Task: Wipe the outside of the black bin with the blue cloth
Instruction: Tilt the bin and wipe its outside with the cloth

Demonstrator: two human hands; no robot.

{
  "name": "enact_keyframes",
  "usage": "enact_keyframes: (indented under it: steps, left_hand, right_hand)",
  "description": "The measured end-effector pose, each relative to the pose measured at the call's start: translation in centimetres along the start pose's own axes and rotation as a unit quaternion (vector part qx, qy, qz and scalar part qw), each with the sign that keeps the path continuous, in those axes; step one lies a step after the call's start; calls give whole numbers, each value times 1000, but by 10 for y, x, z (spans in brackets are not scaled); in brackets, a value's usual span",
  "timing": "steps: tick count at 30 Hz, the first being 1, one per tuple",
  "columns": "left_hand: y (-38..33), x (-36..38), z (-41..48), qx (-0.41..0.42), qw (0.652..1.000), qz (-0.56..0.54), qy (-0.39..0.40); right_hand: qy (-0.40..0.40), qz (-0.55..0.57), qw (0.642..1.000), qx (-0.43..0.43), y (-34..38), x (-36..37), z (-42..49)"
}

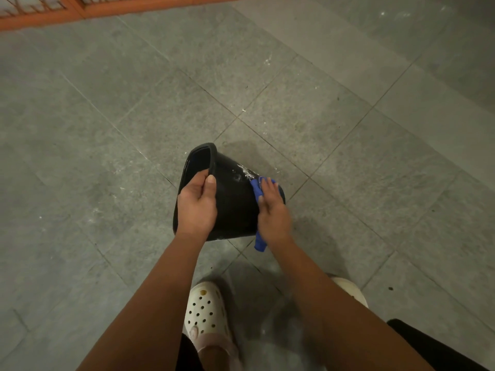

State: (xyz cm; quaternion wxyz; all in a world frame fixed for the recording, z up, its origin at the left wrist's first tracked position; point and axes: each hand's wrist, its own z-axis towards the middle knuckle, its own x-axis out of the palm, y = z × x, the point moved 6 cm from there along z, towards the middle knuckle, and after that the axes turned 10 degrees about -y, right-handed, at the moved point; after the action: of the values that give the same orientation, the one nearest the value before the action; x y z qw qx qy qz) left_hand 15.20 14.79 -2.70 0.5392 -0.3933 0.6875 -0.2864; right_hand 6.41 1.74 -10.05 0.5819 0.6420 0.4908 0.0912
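Black bin (233, 199) tipped on side over grey tiled floor (107, 129), mouth facing left, base to right. Cannot tell whether it touches floor. Left hand (197, 207) grips rim, thumb outside, fingers inside. Right hand (272, 212), fingers straight, presses blue cloth (255, 191) against outer wall near base; cloth end hangs below wrist. White smears (243, 172) on wall just beside cloth. White clog (205, 309) near bottom edge.
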Motion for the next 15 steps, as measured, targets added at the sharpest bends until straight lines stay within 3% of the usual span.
enact_keyframes:
  steps: [3,11,15]
  left_hand:
    - [4,-3,2,-1,1000,-3,-11]
    - [7,-6,3,-2,1000,-14,-8]
    - [5,-3,0,16,1000,-1,-9]
  right_hand:
    - [2,-16,998,58,-19,-8,5]
    - [-15,-10,998,-64,-2,-3,-14]
    - [21,-60,998,-5,-17,-9,8]
